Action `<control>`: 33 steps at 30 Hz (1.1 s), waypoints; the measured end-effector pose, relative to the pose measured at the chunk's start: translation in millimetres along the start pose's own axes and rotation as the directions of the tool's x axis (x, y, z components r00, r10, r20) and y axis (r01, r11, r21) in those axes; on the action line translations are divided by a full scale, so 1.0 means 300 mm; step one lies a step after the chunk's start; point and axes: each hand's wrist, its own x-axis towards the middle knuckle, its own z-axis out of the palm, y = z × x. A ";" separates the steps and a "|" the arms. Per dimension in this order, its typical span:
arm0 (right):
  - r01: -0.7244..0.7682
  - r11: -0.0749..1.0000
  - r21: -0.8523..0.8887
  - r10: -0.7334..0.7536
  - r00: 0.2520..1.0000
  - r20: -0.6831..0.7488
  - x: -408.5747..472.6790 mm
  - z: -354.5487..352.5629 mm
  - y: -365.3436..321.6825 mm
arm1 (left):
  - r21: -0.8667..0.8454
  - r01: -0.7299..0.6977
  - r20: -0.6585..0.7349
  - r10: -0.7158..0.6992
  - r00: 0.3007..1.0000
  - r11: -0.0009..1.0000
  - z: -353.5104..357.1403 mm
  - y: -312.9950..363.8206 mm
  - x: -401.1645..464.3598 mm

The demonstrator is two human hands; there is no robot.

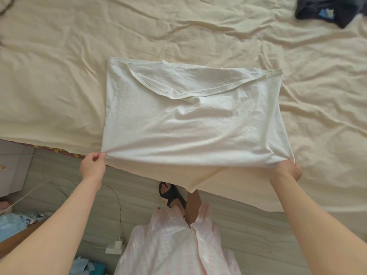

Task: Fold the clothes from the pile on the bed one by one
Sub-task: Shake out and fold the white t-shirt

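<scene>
Progress is looking partial: the pale white cotton garment [178, 116] is lying spread on the cream bedsheet [59, 76] near the bed's edge, its sides seemingly already folded into a rectangle, with the hemmed edge draping across the far part. The left hand [92, 165] is pinching the near left corner between thumb and curled fingers; the right hand [289, 170] is gripping the near right corner, fingers curled under the cloth. A lengthwise fold probably remains. A dark navy crumpled garment [325, 10] is waiting at the far right, unfolded.
</scene>
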 end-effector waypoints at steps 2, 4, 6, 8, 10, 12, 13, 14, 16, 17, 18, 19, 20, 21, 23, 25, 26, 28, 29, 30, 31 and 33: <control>0.029 0.996 -0.082 -0.030 1.000 -0.009 -0.015 -0.004 -0.009 | -0.106 0.056 0.064 -0.049 0.997 0.993 0.001 0.004 0.000; 0.149 0.968 -0.201 -0.150 0.989 0.013 -0.056 -0.014 -0.019 | -0.275 0.200 0.171 -0.157 0.973 0.940 0.004 0.020 -0.005; 0.369 0.874 -0.315 -0.356 0.929 0.099 -0.106 -0.021 -0.028 | -0.442 0.396 0.298 -0.285 0.911 0.804 0.010 0.036 -0.009; 0.590 0.688 -0.422 -0.558 0.802 0.211 -0.153 -0.009 -0.034 | -0.548 0.539 0.413 -0.352 0.840 0.640 0.022 0.052 -0.011; 0.758 0.489 -0.432 -0.690 0.639 0.340 -0.214 0.026 -0.044 | -0.592 0.575 0.436 -0.375 0.818 0.565 0.052 0.067 -0.029; 0.869 0.348 -0.351 -0.761 0.481 0.436 -0.293 0.088 -0.058 | -0.504 0.461 0.212 -0.413 0.886 0.730 0.083 0.076 -0.059; 0.904 0.298 -0.308 -0.778 0.416 0.470 -0.331 0.122 -0.067 | -0.353 0.334 0.003 -0.356 0.935 0.874 0.089 0.081 -0.071; 0.927 0.265 -0.265 -0.790 0.366 0.491 -0.365 0.155 -0.083 | -0.184 0.178 -0.159 -0.208 0.965 0.967 0.086 0.094 -0.081; 0.948 0.271 -0.169 -0.812 0.320 0.488 -0.413 0.218 -0.137 | -0.022 -0.124 -0.214 0.116 0.970 0.992 0.077 0.145 -0.073; 0.937 0.332 -0.107 -0.813 0.342 0.471 -0.428 0.245 -0.174 | -0.045 -0.207 -0.156 0.198 0.968 0.977 0.080 0.181 -0.058; 0.897 0.440 -0.037 -0.790 0.406 0.459 -0.435 0.270 -0.218 | -0.115 -0.230 -0.081 0.221 0.972 0.967 0.086 0.228 -0.044; 0.811 0.584 0.027 -0.724 0.507 0.468 -0.434 0.294 -0.265 | -0.211 -0.211 -0.005 0.215 0.977 0.954 0.095 0.279 -0.029; 0.674 0.735 0.069 -0.612 0.618 0.494 -0.430 0.315 -0.315 | -0.288 -0.187 0.056 0.211 0.976 0.939 0.109 0.333 -0.016; 0.509 0.855 0.103 -0.483 0.706 0.518 -0.417 0.336 -0.358 | -0.350 -0.161 0.105 0.210 0.972 0.923 0.129 0.386 -0.005; 0.213 0.961 0.175 -0.275 0.785 0.556 -0.380 0.362 -0.430 | -0.483 -0.042 0.210 0.162 0.964 0.875 0.176 0.487 0.020; 0.019 0.970 0.244 -0.159 0.804 0.572 -0.340 0.374 -0.490 | -0.603 0.149 0.314 0.062 0.947 0.784 0.217 0.582 0.053; -0.057 0.963 0.264 -0.110 0.812 0.574 -0.322 0.379 -0.517 | -0.623 0.204 0.330 0.018 0.944 0.755 0.234 0.625 0.075; -0.144 0.956 0.256 -0.027 0.826 0.564 -0.278 0.384 -0.563 | -0.566 0.199 0.279 -0.042 0.959 0.800 0.262 0.693 0.127; -0.143 0.961 0.236 -0.008 0.841 0.541 -0.248 0.401 -0.593 | -0.520 0.176 0.233 -0.060 0.971 0.835 0.277 0.731 0.163; -0.121 0.969 0.213 -0.005 0.860 0.510 -0.221 0.406 -0.606 | -0.485 0.162 0.190 -0.077 0.979 0.859 0.281 0.748 0.185; -0.101 0.975 0.197 -0.006 0.876 0.482 -0.193 0.414 -0.620 | -0.451 0.159 0.158 -0.097 0.983 0.878 0.280 0.766 0.210; -0.107 0.977 0.186 0.018 0.905 0.426 -0.133 0.436 -0.664 | -0.382 0.172 0.130 -0.131 0.983 0.908 0.275 0.801 0.272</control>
